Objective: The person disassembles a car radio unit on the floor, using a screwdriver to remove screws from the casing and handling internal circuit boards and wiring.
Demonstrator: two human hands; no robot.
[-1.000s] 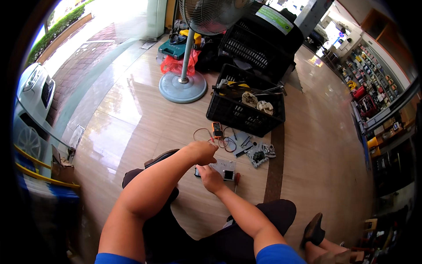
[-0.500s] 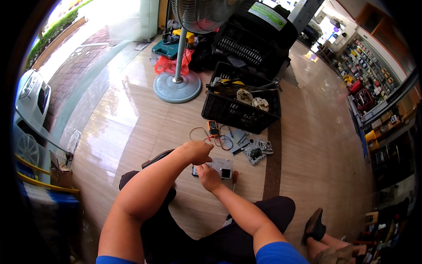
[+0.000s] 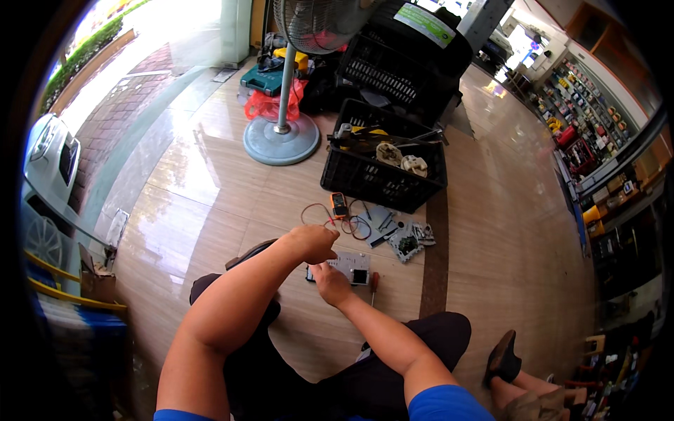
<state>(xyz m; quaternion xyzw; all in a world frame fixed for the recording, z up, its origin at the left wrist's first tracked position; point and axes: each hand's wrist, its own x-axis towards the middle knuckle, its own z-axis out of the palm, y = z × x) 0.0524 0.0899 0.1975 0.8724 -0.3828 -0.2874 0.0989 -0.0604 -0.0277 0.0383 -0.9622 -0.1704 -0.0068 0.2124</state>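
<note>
A flat grey metal unit (image 3: 344, 264) with a black square on its face lies on the floor between my knees. Above its far left part, my left hand (image 3: 314, 243) is curled closed, palm down; whatever it grips is hidden under the fingers. My right hand (image 3: 333, 283) comes in from the right, over the unit's near left edge. Its fingertips are drawn together just below the left hand, and what they pinch is too small to make out. Beside the unit's right end lies a red-handled screwdriver (image 3: 375, 282).
Beyond the unit lie an orange multimeter (image 3: 338, 204) with coiled leads and several loose grey parts and boards (image 3: 406, 243). A black crate (image 3: 379, 175) of tools and a standing fan's round base (image 3: 282, 140) stand farther off. Another person's shoe (image 3: 502, 358) is at right.
Both hands hold nearly the same pose over the unit. The whole view has shifted very slightly.
</note>
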